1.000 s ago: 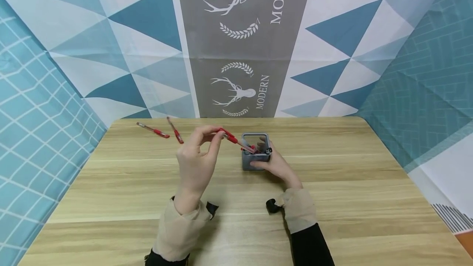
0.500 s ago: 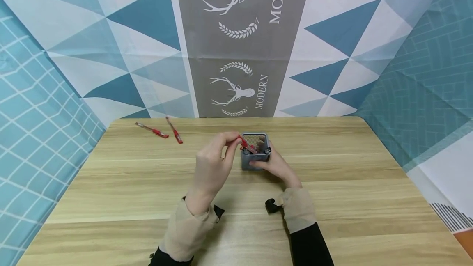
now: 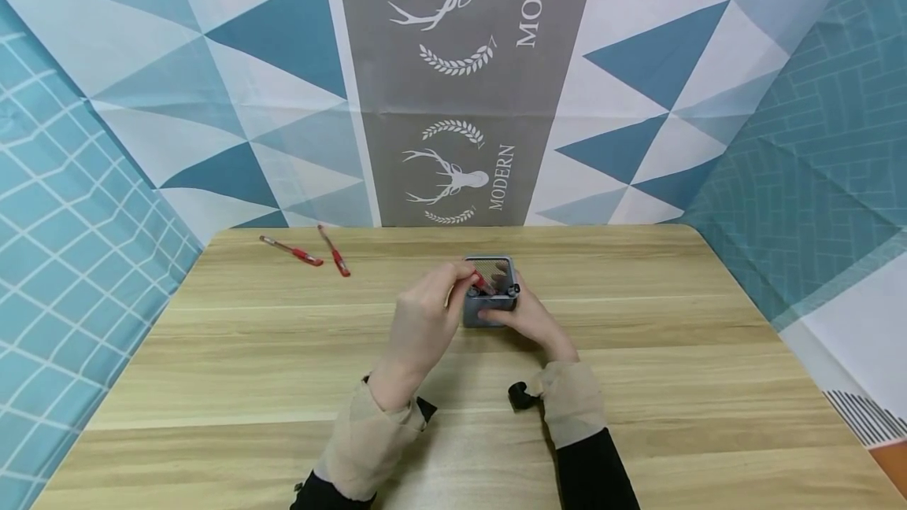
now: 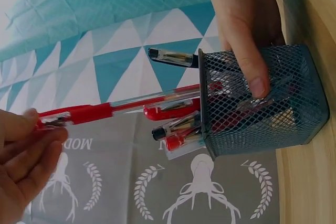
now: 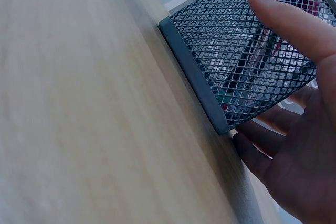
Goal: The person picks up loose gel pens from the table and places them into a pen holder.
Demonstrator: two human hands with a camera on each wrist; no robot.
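Note:
My left hand (image 3: 428,317) pinches a red gel pen (image 4: 89,114) by its capped end, and the pen's clear barrel reaches through the mouth of a dark mesh pen holder (image 4: 262,103). Several other pens stand inside, among them a black-capped pen (image 4: 173,57) and a red-capped pen (image 4: 170,109). My right hand (image 3: 531,317) grips the holder from its right side, the thumb (image 5: 294,19) across the mesh and the other fingers behind. In the right wrist view the holder's base rests on the wooden table (image 5: 105,103).
Two red pens lie at the table's back left: one slanted pen (image 3: 292,250) and another pen (image 3: 334,250) beside it. A patterned cloth (image 3: 453,85) hangs behind the table's far edge.
My left hand has moved right, bringing the red gel pen from above the holder's left side down into its mouth. The right hand and the holder have stayed in place.

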